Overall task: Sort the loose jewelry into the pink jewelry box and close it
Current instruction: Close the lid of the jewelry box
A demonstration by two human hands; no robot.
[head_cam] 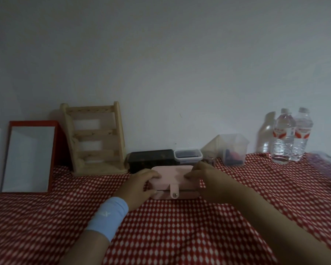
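Observation:
The pink jewelry box point(172, 174) sits on the red patterned cloth in the middle of the table, its lid down and its strap with a snap hanging over the front. My left hand point(139, 185) grips the box's left end, fingers curled over the lid and thumb at the front seam. My right hand point(203, 180) grips the right end the same way, fingers on the lid. No loose jewelry shows on the cloth.
Behind the box stand a dark box point(151, 159), a small clear lidded tub point(187, 156) and a clear container point(232, 150). A wooden jewelry rack point(96, 138) and a red-framed mirror point(29, 157) lean at the left; two water bottles point(290, 136) stand at the right.

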